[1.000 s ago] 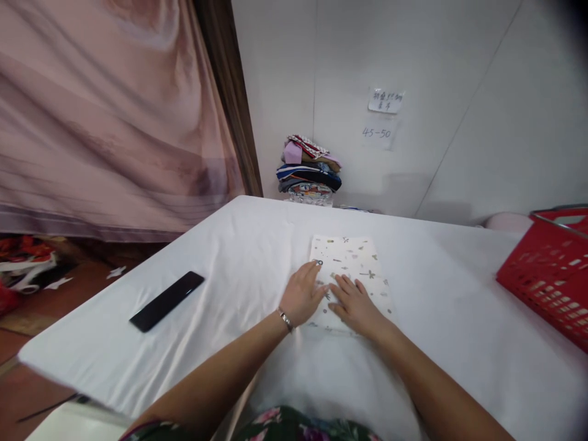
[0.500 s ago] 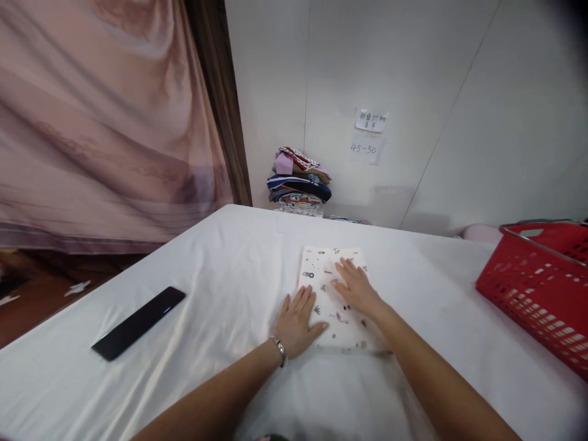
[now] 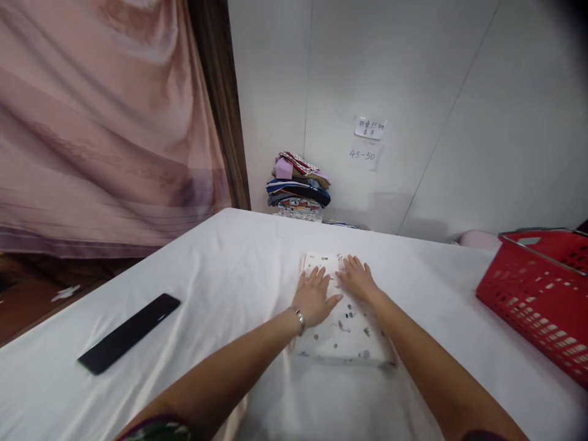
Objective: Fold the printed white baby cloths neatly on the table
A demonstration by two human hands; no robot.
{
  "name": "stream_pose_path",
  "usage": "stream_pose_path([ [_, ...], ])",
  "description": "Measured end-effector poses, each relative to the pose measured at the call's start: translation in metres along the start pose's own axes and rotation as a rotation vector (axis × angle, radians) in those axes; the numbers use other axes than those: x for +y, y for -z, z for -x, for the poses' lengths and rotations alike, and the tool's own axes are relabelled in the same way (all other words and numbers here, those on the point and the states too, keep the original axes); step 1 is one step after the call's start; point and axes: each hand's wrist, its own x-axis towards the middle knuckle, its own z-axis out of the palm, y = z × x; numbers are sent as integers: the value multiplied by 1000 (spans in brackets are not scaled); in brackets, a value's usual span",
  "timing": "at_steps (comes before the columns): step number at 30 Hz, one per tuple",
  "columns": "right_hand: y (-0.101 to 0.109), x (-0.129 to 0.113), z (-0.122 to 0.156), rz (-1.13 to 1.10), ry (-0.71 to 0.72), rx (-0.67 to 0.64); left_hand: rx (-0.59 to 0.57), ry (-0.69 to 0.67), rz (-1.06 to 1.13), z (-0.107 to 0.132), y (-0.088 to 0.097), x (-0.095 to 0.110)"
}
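A folded white cloth (image 3: 345, 331) with small printed figures lies flat on the white-covered table (image 3: 220, 275). My left hand (image 3: 315, 297) rests palm down on its far left part, fingers stretched out, a bracelet at the wrist. My right hand (image 3: 357, 278) lies flat beside it on the cloth's far edge, fingers spread. Both hands hold nothing and sit side by side, nearly touching.
A black flat device (image 3: 128, 332) lies on the table at the left. A red plastic basket (image 3: 537, 297) stands at the right edge. A stack of folded clothes (image 3: 297, 187) sits against the white wall behind the table. A pink curtain (image 3: 105, 122) hangs at the left.
Both hands have slid away from me along the cloth, from its near part to its far end. The view has tilted slightly; the cloth stays flat.
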Motion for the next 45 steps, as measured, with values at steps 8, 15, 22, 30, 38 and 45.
stream_pose_path([
  [8,-32,18,-37,12,-7,30,-29,283,60,-42,-23,-29],
  [15,-42,37,-53,-165,-52,144,43,279,162,-42,-33,-38],
  [22,-34,62,-26,-525,-196,246,238,465,253,-72,-8,-60],
  [30,-37,56,4,-666,-260,226,218,582,332,-103,-9,-70],
  [38,-33,53,5,-500,-169,157,197,634,336,-95,-10,-80],
  [45,-13,23,18,-168,-11,175,143,191,68,-76,-14,-53],
])
